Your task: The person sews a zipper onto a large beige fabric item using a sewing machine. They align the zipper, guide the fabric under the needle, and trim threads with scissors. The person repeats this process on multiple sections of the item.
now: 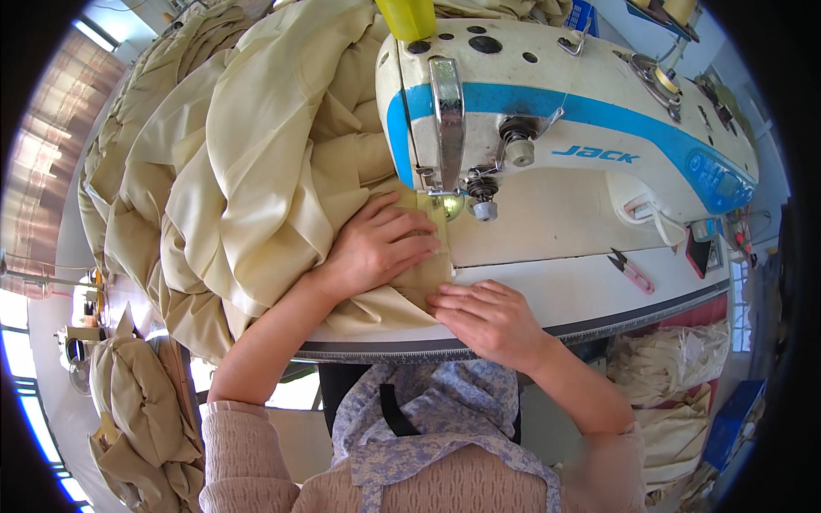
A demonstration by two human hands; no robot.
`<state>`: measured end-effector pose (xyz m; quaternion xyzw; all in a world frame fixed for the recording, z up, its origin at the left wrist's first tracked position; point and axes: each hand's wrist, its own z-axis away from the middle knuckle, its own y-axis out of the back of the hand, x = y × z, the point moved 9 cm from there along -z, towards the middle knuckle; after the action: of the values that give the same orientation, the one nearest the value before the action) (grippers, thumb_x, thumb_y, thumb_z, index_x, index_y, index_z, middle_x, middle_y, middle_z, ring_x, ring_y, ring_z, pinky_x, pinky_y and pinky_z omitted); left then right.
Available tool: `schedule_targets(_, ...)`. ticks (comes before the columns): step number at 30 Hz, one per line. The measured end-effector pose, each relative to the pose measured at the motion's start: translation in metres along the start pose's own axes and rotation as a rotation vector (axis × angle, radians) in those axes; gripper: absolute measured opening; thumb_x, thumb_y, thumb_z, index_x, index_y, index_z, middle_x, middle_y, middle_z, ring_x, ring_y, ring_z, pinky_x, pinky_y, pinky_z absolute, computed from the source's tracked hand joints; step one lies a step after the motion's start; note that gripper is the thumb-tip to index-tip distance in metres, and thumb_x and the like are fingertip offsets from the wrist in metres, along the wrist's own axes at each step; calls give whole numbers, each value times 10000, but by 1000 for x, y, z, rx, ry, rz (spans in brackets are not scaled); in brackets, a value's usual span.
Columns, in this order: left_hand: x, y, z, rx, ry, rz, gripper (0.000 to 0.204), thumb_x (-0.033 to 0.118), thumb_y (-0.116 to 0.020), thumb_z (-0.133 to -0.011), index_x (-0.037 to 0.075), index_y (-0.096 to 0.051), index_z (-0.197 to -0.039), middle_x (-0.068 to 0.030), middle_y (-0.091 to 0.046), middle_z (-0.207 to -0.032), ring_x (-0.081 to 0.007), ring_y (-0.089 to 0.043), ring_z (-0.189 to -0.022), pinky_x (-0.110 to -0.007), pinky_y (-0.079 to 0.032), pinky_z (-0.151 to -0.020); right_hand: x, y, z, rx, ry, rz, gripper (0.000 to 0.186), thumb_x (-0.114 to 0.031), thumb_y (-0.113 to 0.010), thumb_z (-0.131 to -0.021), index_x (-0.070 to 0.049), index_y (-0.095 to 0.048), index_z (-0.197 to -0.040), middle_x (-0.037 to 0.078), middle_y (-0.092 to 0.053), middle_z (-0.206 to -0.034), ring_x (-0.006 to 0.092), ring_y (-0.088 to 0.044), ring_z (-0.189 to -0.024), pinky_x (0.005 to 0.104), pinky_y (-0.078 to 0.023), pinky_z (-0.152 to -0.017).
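A large heap of beige fabric (265,111) covers the left of the sewing table, its edge running under the needle area of a white and blue sewing machine (530,94). My left hand (376,244) lies flat on the fabric just in front of the presser foot, fingers stretched toward the fabric's right edge. Nearer to me, my right hand (487,318) has its fingers closed at the near corner of that edge, pinching the cloth. A small light shines beside the needle, and the needle's tip is too small to make out.
Pink-handled thread snips (631,272) lie on the table to the right. A ruler strip (385,350) runs along the front edge. A yellow-green cup (407,19) stands on top of the machine. More beige cloth (141,410) hangs at lower left, and bagged cloth (667,363) sits at lower right.
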<state>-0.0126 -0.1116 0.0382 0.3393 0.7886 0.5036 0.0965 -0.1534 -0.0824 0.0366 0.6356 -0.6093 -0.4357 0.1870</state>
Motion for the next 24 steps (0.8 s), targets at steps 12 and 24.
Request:
schedule_targets(12,-25,2,-10,96,-33,38,207,141,-782,-790,144,-748,-994,-16,-690,-1062,-243,-669,-1019,-472,-493,-1024,18,-3,-19,4,33,60,110,-76,-746,-836,-77,-744,-947,14,-773,-1031,156,-730,-1028,311,-542,-812)
schedule_targets(24,-40,1,-13,154,-45,-19,162,152,-765,-801,155,-739,-961,11,-697,-977,-221,-671,-988,-486,-478,-1073,35,-4,-28,10,15,41,116,-90,-738,-855,-76,-742,-970,33,-774,-1012,187,-737,-1009,334,-543,-821)
